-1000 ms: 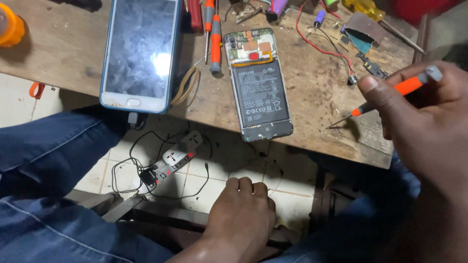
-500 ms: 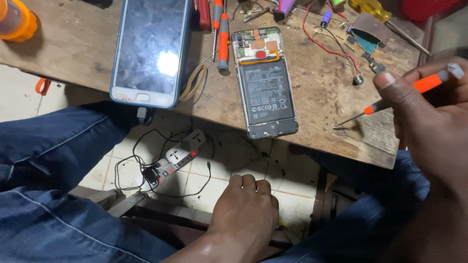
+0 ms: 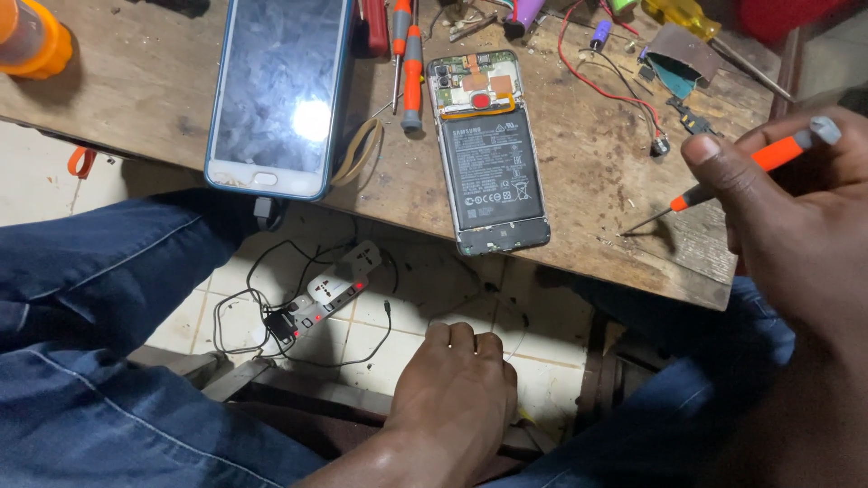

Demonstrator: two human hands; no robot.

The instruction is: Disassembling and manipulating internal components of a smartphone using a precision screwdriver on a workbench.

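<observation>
1. Two hands in view: the right hand (image 3: 796, 226) is pinched on an orange precision screwdriver (image 3: 737, 172), raised slightly over the last second, its tip now just above the table (image 3: 163, 90) edge.
2. The left hand (image 3: 457, 398) is kept curled below the table; what it grips cannot be told.
3. The opened phone (image 3: 488, 154) is left untouched, well left of the tip; no screw engaged.
4. The intact phone (image 3: 280, 90) is unmoved; only the view has shifted.

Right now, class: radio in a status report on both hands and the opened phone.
Right hand grips orange screwdriver, tip on bench. Left hand empty, below bench. Opened phone untouched, nothing covering it.
</observation>
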